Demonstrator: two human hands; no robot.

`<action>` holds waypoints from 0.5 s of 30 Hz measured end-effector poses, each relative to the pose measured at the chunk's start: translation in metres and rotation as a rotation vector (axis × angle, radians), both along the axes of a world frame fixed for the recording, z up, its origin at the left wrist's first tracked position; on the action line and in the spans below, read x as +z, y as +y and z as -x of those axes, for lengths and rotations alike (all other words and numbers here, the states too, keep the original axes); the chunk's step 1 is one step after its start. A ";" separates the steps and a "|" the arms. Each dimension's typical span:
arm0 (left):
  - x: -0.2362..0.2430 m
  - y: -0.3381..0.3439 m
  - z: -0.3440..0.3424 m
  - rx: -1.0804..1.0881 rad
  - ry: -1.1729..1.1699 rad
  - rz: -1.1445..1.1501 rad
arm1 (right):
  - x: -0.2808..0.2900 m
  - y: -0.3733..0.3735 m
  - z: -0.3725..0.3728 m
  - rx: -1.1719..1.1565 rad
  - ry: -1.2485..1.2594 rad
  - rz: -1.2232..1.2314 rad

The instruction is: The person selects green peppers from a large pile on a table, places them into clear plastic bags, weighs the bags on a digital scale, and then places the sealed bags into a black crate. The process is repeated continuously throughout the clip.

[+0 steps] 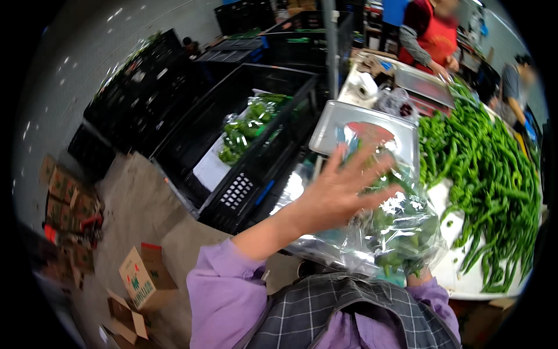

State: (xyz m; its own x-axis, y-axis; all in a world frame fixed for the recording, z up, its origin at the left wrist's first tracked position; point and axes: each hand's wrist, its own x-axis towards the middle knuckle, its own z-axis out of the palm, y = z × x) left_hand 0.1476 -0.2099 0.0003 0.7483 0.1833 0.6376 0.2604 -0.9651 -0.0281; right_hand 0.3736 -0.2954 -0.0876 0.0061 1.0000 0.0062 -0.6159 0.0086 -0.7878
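My left hand, slightly blurred, is raised over a clear plastic bag of green peppers, fingers spread and holding nothing. My right hand is mostly hidden beneath that bag, with only part near the purple cuff showing; whether it grips the bag cannot be seen. Just beyond the bag is a metal tray with something reddish seen through or on it. A large pile of long green peppers covers the white table to my right.
A black crate holds bagged greens at front left. Stacked crates stand behind, open cardboard boxes lie on the floor. A metal post rises centrally. A co-worker in a red apron and another person are across the table.
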 end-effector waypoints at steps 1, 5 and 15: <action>-0.002 0.007 0.008 -0.105 0.024 -0.122 | 0.001 0.006 0.011 0.034 0.000 0.005; 0.011 0.032 0.041 -0.215 0.033 0.179 | 0.014 0.040 0.047 0.046 0.035 0.034; 0.030 0.135 0.230 0.085 -1.249 0.967 | 0.000 0.091 0.086 0.479 -0.093 -0.131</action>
